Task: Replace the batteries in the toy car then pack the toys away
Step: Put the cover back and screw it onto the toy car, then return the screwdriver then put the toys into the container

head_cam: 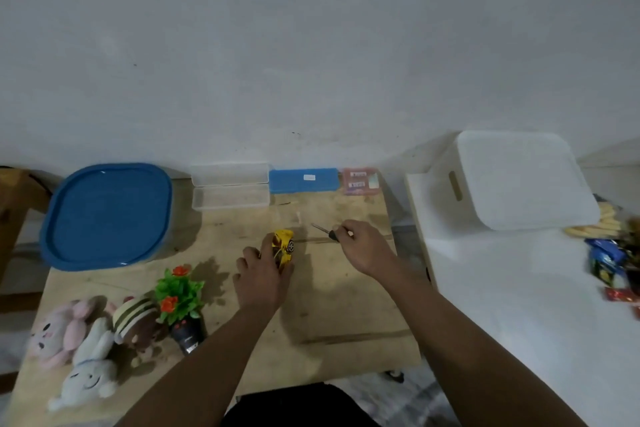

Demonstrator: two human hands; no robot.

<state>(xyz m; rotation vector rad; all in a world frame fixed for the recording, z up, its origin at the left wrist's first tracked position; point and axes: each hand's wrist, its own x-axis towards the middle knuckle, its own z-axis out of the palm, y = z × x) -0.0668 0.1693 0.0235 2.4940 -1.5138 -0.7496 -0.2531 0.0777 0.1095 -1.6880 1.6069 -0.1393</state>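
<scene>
Starting at the left, the big blue-lidded tub (105,217) sits shut at the back corner of the wooden table (346,305), probably where the toys will go, and the plush toys (81,347) lie heaped near the front edge beside a small potted plastic plant (180,298). Behind the work spot an open clear case (230,196) looks empty, though its floor is hard to read; next to it a blue case (304,179) is closed and a pink pack (360,181) may hold the fresh batteries. The left hand (265,274) clasps the yellow toy car (283,246), tipped on its side near the middle of the table, likely to expose the battery cover. The right hand (360,246) grips a screwdriver (327,232), tip aimed left toward the car but apart from it. A white lidded box (512,180) stands shut on the neighbouring white surface.
</scene>
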